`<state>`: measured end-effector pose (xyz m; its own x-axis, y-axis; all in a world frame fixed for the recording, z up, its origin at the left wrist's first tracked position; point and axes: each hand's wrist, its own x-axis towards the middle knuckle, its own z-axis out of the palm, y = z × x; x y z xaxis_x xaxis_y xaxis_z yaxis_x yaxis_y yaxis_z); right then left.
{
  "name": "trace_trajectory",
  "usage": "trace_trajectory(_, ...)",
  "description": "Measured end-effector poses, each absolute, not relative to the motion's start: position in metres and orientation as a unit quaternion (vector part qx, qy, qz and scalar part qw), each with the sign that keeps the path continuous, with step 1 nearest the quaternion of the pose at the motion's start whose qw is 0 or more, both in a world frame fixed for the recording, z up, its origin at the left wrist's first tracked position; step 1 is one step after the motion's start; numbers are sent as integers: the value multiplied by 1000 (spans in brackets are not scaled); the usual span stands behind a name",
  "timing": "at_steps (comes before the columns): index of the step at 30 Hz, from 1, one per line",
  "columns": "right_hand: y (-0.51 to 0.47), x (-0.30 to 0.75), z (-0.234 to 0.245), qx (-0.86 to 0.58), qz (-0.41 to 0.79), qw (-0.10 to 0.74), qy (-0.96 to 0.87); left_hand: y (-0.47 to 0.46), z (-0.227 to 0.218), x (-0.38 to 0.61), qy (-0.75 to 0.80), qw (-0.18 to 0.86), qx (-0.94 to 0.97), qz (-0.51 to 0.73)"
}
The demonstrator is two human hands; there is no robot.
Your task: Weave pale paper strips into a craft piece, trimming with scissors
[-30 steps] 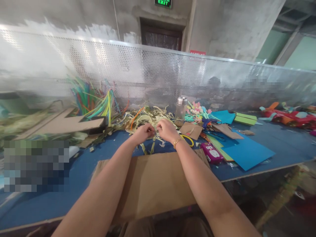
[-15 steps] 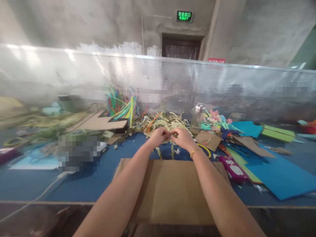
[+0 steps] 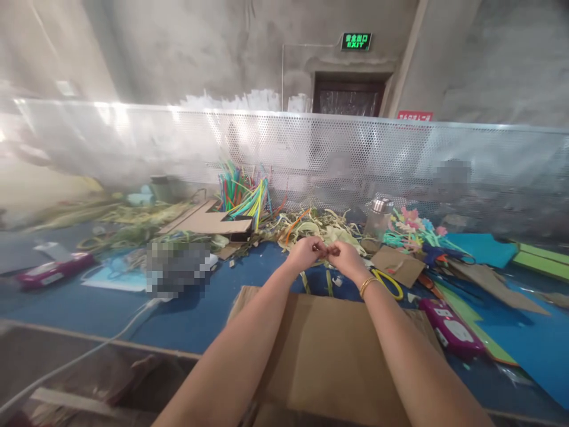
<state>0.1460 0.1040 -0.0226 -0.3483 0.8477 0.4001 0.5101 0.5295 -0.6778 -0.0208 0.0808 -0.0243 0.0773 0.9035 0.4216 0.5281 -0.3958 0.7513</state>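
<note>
My left hand and my right hand meet fingertip to fingertip above the blue table. Both are closed in a pinch on a small piece between them that I cannot make out. They hover just in front of a heap of pale yellow and green paper strips. A gold bracelet circles my right wrist. Below my forearms lies a large brown cardboard sheet.
A perforated metal screen runs along the table's far side. Coloured sticks, a cardboard shape, a glass jar, paper flowers, yellow-handled scissors, a pink case and blue paper sheets surround my hands.
The view has swung left, so my hands sit further right in frame. My fingertips have drawn closer together and stay pinched over the strip pile.
</note>
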Motion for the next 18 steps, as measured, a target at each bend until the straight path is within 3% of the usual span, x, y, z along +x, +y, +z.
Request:
trace_trajectory(10, 112, 145, -30, -427, 331, 398, -742, 69, -11, -17, 513, 142, 733, 423)
trace_trajectory(18, 112, 142, -32, -435, 393, 396, -707, 84, -22, -19, 455, 267, 694, 490)
